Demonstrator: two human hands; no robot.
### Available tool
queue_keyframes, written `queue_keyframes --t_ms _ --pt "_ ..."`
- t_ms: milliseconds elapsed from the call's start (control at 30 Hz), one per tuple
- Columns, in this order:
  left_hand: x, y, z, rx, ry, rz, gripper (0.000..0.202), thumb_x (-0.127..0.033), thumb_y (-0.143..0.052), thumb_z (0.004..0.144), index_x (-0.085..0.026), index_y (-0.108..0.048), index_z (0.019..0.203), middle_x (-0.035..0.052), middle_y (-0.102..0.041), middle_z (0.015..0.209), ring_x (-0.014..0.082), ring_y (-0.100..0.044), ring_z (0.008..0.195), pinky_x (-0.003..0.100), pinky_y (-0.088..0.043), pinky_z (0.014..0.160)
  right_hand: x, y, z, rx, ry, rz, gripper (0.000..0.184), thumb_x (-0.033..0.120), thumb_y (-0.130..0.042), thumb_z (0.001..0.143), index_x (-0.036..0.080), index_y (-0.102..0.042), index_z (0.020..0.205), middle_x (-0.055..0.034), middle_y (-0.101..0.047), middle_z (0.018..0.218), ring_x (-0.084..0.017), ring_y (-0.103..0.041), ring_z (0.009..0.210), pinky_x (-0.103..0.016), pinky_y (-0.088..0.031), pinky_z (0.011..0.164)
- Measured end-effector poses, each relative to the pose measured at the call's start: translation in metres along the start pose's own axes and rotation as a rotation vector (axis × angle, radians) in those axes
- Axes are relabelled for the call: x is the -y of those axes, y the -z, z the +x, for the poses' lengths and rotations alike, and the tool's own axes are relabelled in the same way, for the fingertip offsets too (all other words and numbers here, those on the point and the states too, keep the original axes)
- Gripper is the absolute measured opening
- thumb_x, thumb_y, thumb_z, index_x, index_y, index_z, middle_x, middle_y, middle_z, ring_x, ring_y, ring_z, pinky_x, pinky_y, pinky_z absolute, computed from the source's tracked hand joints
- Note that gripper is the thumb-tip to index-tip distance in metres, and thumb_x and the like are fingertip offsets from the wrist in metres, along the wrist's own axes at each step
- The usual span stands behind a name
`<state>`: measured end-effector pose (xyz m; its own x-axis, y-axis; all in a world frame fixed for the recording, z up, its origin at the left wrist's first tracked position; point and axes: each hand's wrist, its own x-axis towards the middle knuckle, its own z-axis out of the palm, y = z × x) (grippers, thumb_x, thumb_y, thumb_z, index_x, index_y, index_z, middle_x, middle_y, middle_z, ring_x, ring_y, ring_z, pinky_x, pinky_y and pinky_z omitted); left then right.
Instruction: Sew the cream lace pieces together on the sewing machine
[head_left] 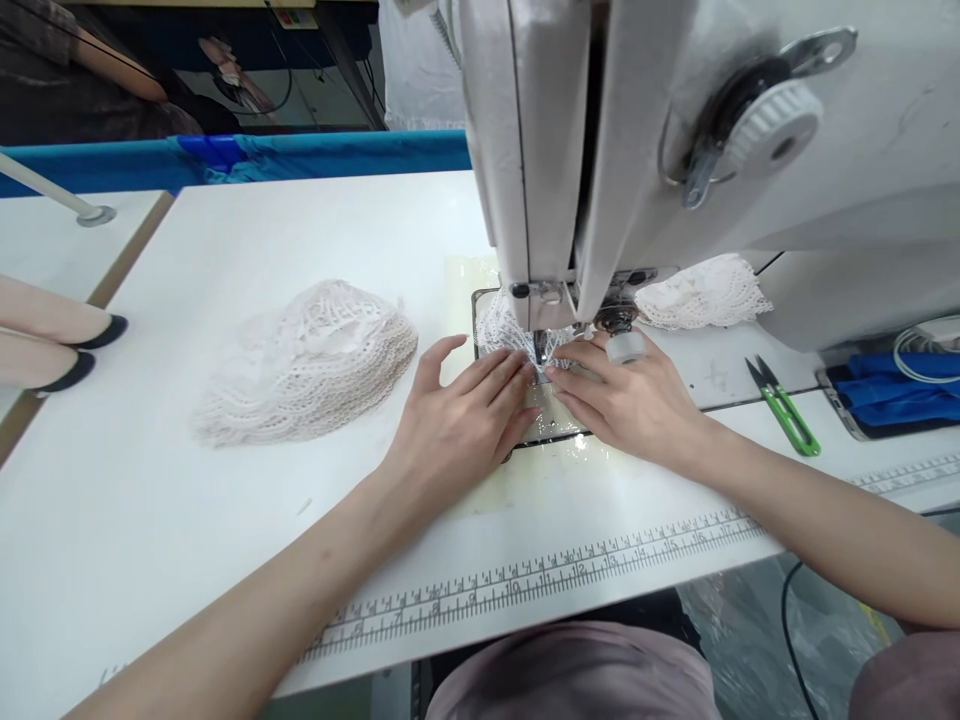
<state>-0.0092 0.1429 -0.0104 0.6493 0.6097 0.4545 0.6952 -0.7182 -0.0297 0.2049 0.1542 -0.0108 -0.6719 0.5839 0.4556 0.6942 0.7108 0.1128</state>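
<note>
A piece of white lace fabric (501,320) lies under the needle area of the sewing machine (540,130), on the metal plate. My left hand (465,415) rests palm down at the left of the presser foot (540,347), its fingertips on the lace's near edge. Its fingers are stretched out, the little finger lifted apart. From the right, my right hand (637,395) reaches in with extended fingers, their tips touching the lace close to the foot. Part of that hand is behind a round metal knob (625,347). The needle tip cannot be made out.
A heap of white lace pieces (322,365) lies left on the white table (225,560). More lace (705,292) sits behind my right hand. Green-handled thread snips (784,405) lie right, near a tray with blue cloth (896,390). A printed ruler (517,588) follows the front edge. People sit beyond.
</note>
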Motion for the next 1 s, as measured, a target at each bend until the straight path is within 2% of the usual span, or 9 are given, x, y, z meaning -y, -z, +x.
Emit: queue_keyframes --t_ms 167,300,600,667,767,800,867,933,1000 --pt "0.005 -0.004 0.001 0.039 0.026 -0.002 0.032 -0.029 -0.049 0.096 -0.016 -0.058 0.124 0.0122 -0.065 0.125 0.0275 -0.061 0.117 0.055 -0.033 0.108 -0.002 -0.001 0.002 0.035 -0.003 -0.016 0.024 0.026 -0.048 0.096 0.019 -0.069 0.107 -0.0054 -0.069 0.116 -0.023 -0.059 0.105 -0.045 -0.040 0.099" --pt "0.006 -0.006 0.002 0.049 0.059 -0.020 0.036 -0.033 -0.049 0.096 -0.016 -0.057 0.127 0.0129 -0.063 0.127 0.0288 -0.059 0.119 0.057 -0.031 0.108 -0.005 -0.001 0.001 0.042 -0.001 -0.031 0.028 0.029 -0.045 0.098 0.018 -0.069 0.106 -0.0050 -0.071 0.112 -0.022 -0.058 0.106 -0.045 -0.035 0.104" --pt "0.013 -0.008 0.002 0.066 0.118 -0.007 0.041 -0.037 -0.050 0.095 -0.016 -0.055 0.130 0.0134 -0.060 0.132 0.0295 -0.053 0.127 0.050 -0.039 0.106 -0.009 0.002 0.000 0.045 -0.041 -0.023 0.026 0.028 -0.046 0.097 0.019 -0.070 0.099 -0.0048 -0.073 0.103 -0.021 -0.059 0.107 -0.042 -0.033 0.108" --pt "0.011 -0.006 0.003 0.080 0.122 0.035 0.040 -0.036 -0.049 0.095 -0.014 -0.057 0.127 0.0153 -0.063 0.127 0.0305 -0.057 0.120 0.051 -0.039 0.106 -0.010 0.003 0.000 0.026 -0.045 -0.017 0.026 0.028 -0.046 0.097 0.019 -0.070 0.098 -0.0039 -0.074 0.097 -0.020 -0.060 0.104 -0.042 -0.036 0.106" --pt "-0.001 0.003 0.003 0.104 0.100 0.117 0.035 -0.034 -0.050 0.095 -0.012 -0.062 0.120 0.0146 -0.069 0.105 0.0286 -0.066 0.095 0.053 -0.044 0.098 -0.012 0.004 0.000 0.011 -0.064 -0.003 0.027 0.028 -0.044 0.098 0.021 -0.071 0.100 -0.0035 -0.074 0.094 -0.021 -0.061 0.100 -0.044 -0.038 0.103" --pt "-0.007 0.007 0.002 0.111 0.067 0.100 0.032 -0.032 -0.050 0.095 -0.013 -0.063 0.117 0.0124 -0.069 0.097 0.0258 -0.067 0.085 0.051 -0.048 0.092 -0.013 0.004 0.000 0.009 -0.070 0.006 0.027 0.028 -0.045 0.097 0.021 -0.071 0.101 -0.0037 -0.073 0.096 -0.021 -0.061 0.099 -0.045 -0.039 0.102" --pt "-0.018 0.014 -0.001 0.106 -0.075 -0.067 0.027 -0.020 -0.047 0.095 -0.013 -0.062 0.116 0.0078 -0.069 0.089 0.0191 -0.064 0.074 0.037 -0.053 0.074 -0.014 0.005 0.000 0.005 -0.081 0.023 0.026 0.027 -0.046 0.097 0.021 -0.071 0.103 -0.0043 -0.073 0.100 -0.022 -0.061 0.099 -0.046 -0.039 0.102" --pt "-0.023 0.020 -0.003 0.075 -0.191 -0.252 0.032 -0.006 -0.042 0.093 -0.013 -0.058 0.119 0.0073 -0.068 0.095 0.0161 -0.064 0.081 0.028 -0.052 0.070 -0.015 0.006 -0.001 -0.007 -0.086 0.030 0.025 0.026 -0.047 0.096 0.022 -0.071 0.103 -0.0045 -0.073 0.100 -0.023 -0.061 0.099 -0.046 -0.039 0.101" --pt "-0.020 0.022 -0.005 0.062 -0.145 -0.278 0.036 -0.004 -0.042 0.091 -0.014 -0.055 0.123 0.0100 -0.067 0.108 0.0187 -0.063 0.097 0.030 -0.051 0.077 -0.015 0.006 -0.001 -0.015 -0.081 0.028 0.026 0.025 -0.047 0.096 0.022 -0.072 0.100 -0.0042 -0.073 0.098 -0.022 -0.061 0.098 -0.045 -0.040 0.100"
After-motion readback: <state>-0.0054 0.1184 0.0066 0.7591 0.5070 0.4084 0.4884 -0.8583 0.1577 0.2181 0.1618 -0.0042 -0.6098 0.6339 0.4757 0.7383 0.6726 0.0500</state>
